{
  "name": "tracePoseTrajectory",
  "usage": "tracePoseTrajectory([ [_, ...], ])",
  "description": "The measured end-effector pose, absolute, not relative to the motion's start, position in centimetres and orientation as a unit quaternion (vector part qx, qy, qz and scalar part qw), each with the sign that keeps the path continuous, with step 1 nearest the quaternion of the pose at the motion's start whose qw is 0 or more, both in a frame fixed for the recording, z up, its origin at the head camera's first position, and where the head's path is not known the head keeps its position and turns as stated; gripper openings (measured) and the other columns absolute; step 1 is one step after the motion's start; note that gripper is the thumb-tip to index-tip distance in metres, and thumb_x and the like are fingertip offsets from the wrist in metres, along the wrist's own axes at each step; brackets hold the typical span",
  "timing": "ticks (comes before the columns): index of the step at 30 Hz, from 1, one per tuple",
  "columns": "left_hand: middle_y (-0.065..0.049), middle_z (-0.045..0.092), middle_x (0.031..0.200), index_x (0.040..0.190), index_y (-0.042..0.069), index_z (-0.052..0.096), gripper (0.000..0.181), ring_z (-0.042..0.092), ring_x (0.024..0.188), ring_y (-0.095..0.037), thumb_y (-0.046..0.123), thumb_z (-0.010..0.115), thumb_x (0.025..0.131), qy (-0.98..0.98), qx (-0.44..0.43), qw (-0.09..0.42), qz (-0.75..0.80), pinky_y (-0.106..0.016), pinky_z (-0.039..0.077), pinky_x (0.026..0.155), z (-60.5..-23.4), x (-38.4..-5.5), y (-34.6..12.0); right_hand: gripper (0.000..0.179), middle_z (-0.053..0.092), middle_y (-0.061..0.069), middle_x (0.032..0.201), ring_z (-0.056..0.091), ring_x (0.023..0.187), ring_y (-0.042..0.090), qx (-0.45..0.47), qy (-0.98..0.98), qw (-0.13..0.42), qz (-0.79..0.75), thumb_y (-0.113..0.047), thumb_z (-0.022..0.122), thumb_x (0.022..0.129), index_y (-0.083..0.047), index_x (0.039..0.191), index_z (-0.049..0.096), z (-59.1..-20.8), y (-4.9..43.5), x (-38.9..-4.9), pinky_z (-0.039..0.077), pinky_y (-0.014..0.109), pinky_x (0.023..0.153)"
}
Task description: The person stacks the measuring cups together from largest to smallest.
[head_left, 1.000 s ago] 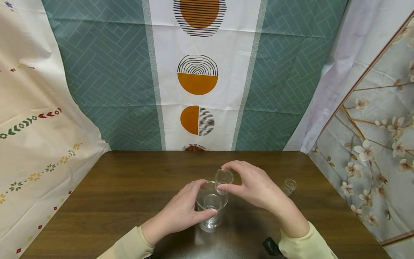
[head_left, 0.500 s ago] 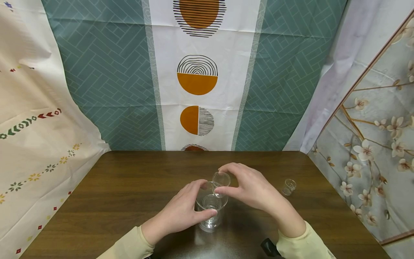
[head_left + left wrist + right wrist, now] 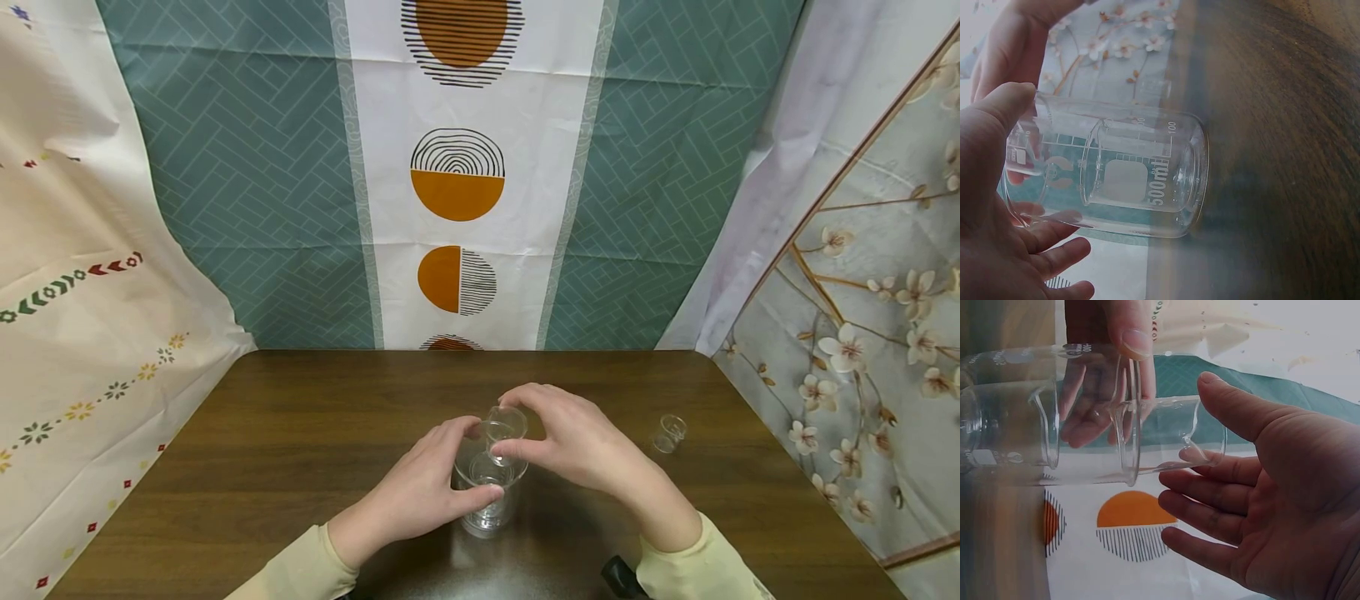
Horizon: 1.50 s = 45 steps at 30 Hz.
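A large glass beaker [image 3: 1107,219] marked 500ml stands upright on the table, with a smaller beaker [image 3: 1125,178] inside it near the bottom. My left hand [image 3: 423,479] grips the large beaker near its rim, thumb on the near side and fingers round the far side. Between thumb and fingertips, my right hand [image 3: 577,437] pinches a small clear beaker [image 3: 507,425] by its upper part. In the right wrist view that small beaker [image 3: 1166,428] has its lower end just within the large beaker's mouth, above the nested one.
Another small glass beaker [image 3: 670,434] stands farther right on the dark wooden table [image 3: 315,417]. Patterned cloths hang behind the table [image 3: 637,208] and along its left and right sides. A black object [image 3: 622,577] is by the right sleeve.
My right hand has moved down and to the left, bringing the small beaker into the large beaker's mouth. My left hand and the large beaker have stayed in place.
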<state>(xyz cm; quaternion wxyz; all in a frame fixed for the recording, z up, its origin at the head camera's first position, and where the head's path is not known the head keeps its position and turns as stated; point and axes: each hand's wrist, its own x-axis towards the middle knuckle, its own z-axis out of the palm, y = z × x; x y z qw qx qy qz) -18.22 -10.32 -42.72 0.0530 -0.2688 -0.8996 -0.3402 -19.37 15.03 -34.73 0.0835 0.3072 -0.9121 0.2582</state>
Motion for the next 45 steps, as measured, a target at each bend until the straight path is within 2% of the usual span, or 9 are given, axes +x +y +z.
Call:
tracePoseTrajectory([
  [13,0.002,0.061,0.142,0.154,0.013,0.051,0.087,0.058,0.133,-0.022,0.069,0.079,0.093,-0.898,-0.273,0.056,-0.342,-0.054,0.052,0.108,-42.7,-18.3,-10.3,0.047,0.073,-0.01,0.129,0.069,0.121,0.015,0.31,-0.915,0.068,0.249,-0.052,0.088,0.093,-0.023,0.126,0.074,-35.4,14.6,-19.6,0.056,0.047,0.103],
  [31,-0.003,0.061,0.146,0.154,0.014,0.05,0.086,0.056,0.137,-0.025,0.069,0.078,0.094,-0.898,-0.274,0.052,-0.34,-0.055,0.05,0.111,-42.8,-18.3,-10.4,0.049,0.072,-0.01,0.13,0.068,0.121,0.015,0.311,-0.918,0.051,0.242,-0.057,0.086,0.093,-0.023,0.127,0.074,-35.9,14.4,-19.9,0.057,0.047,0.101],
  [37,-0.001,0.06,0.147,0.156,0.018,0.049,0.083,0.054,0.139,-0.024,0.065,0.079,0.094,-0.902,-0.268,0.042,-0.336,-0.053,0.049,0.113,-42.7,-18.2,-10.4,0.05,0.072,-0.009,0.129,0.068,0.119,0.015,0.311,-0.918,0.044,0.241,-0.056,0.086,0.093,-0.021,0.128,0.074,-36.1,14.3,-20.0,0.057,0.047,0.1],
  [45,0.004,0.059,0.146,0.156,0.018,0.049,0.084,0.055,0.138,-0.022,0.068,0.078,0.095,-0.9,-0.272,0.042,-0.339,-0.054,0.049,0.112,-42.7,-18.2,-10.4,0.049,0.073,-0.009,0.127,0.068,0.119,0.015,0.311,-0.92,0.038,0.235,-0.054,0.087,0.094,-0.02,0.128,0.075,-36.4,14.2,-20.2,0.057,0.048,0.1],
])
